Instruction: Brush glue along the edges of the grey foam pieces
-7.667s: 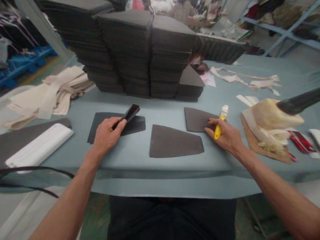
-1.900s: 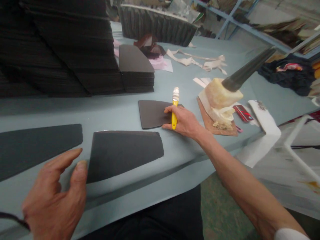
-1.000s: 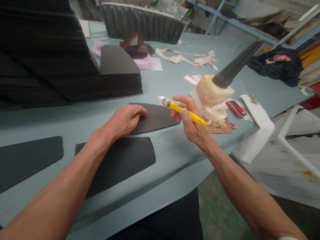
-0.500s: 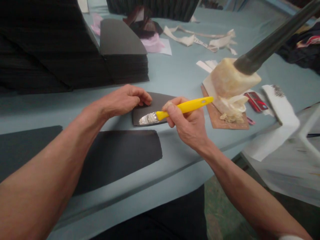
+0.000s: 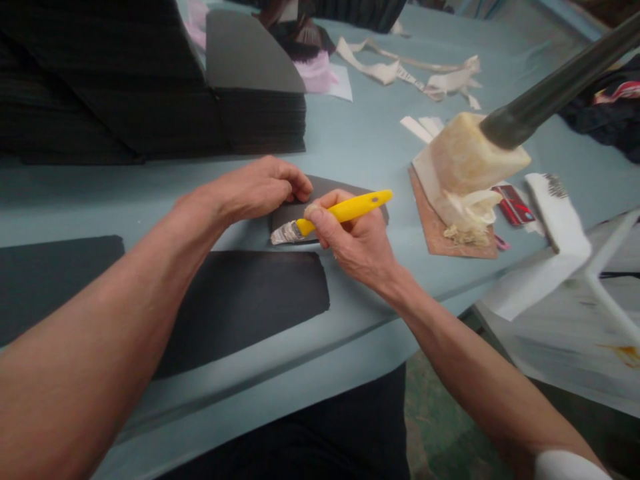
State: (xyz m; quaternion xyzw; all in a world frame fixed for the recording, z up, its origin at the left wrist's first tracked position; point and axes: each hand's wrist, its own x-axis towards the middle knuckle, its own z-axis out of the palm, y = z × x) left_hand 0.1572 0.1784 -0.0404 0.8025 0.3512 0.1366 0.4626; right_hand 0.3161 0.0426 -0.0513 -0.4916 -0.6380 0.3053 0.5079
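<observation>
In my right hand (image 5: 357, 233), closed in a pen-like grip, is a paintbrush (image 5: 345, 209) with a yellow handle. Its bristles, coated with white paste, touch the near left corner of a small dark grey panel (image 5: 345, 185) lying on the table. My left hand (image 5: 273, 183) holds that panel down at its left end with curled fingers; the fingertips are partly hidden. Closer to me, two larger dark panels lie flat, one (image 5: 260, 293) partly under my left forearm and the other (image 5: 55, 273) at the left.
Tall stacks of dark panels (image 5: 265, 120) stand at the back left. To the right, a cream-coloured container (image 5: 465, 153) with a thick dark tube sits on a brown board (image 5: 430, 233). Beside it lie a red box (image 5: 515, 205) and white material (image 5: 555, 220). Pale fabric strips (image 5: 380, 70) lie behind.
My right hand has drawn the brush left and slightly toward the panel's left corner. The left hand stays on the panel. The whole view has shifted a little.
</observation>
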